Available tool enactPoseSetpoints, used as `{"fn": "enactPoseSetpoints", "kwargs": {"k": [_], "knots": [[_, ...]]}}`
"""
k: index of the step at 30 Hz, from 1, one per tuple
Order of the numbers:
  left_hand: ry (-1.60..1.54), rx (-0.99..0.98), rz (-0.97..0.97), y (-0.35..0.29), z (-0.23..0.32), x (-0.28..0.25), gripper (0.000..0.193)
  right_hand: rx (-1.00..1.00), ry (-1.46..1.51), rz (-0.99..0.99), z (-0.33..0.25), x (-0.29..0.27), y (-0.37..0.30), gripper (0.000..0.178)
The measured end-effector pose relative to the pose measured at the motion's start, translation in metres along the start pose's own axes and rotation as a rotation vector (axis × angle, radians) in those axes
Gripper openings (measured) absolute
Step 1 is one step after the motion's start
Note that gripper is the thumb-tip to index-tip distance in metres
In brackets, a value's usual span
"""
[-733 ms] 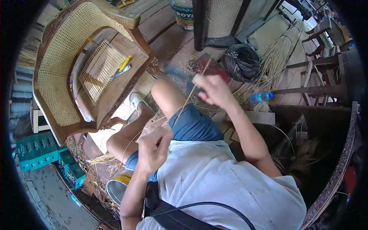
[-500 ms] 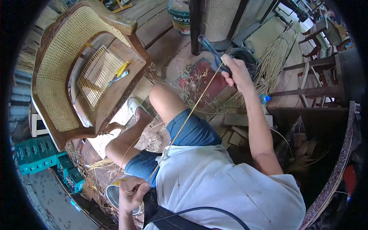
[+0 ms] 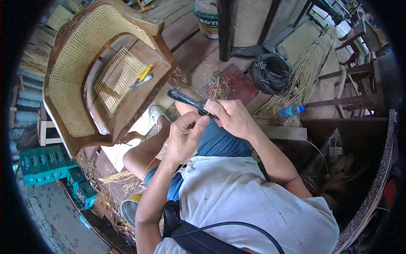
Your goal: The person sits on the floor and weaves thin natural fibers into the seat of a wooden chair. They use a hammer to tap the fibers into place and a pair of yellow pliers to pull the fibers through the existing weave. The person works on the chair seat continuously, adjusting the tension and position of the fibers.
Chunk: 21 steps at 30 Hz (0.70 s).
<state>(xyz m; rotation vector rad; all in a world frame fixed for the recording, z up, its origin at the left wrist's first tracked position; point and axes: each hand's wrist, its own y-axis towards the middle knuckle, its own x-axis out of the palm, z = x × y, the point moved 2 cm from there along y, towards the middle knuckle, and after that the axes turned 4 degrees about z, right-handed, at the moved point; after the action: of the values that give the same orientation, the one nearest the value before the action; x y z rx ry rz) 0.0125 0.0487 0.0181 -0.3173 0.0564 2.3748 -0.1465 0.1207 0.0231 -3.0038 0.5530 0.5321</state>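
Gripping: right hand (image 3: 230, 118) clenched on dark-handled knife (image 3: 186, 100), blade end at 10 o'clock
Pinching: left hand (image 3: 184, 135) fingers on thin cane strand
Handling: strand likely light, springy; hold near knife

two hands (image 3: 184, 135) (image 3: 232, 118), one knife (image 3: 186, 100), one cane armchair (image 3: 101, 72), one water bottle (image 3: 292, 111), one paint can (image 3: 208, 19)

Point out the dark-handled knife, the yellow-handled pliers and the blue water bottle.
dark-handled knife (image 3: 182, 98), head view, on its dark handle.
yellow-handled pliers (image 3: 143, 76), head view, on the yellow grips.
blue water bottle (image 3: 291, 111), head view, on its body.
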Motion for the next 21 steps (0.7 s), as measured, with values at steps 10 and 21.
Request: {"fn": "enactPoseSetpoints", "kwargs": {"k": [10, 21], "knots": [[0.306, 0.096, 0.025, -0.009, 0.016, 0.002, 0.026, 0.104, 0.145, -0.064, 0.025, 0.001, 0.004, 0.05], [0.323, -0.015, -0.037, -0.119, 0.05, -0.059, 0.016, 0.279, 0.379, 0.059, 0.026, -0.098, 0.057, 0.044]]}}
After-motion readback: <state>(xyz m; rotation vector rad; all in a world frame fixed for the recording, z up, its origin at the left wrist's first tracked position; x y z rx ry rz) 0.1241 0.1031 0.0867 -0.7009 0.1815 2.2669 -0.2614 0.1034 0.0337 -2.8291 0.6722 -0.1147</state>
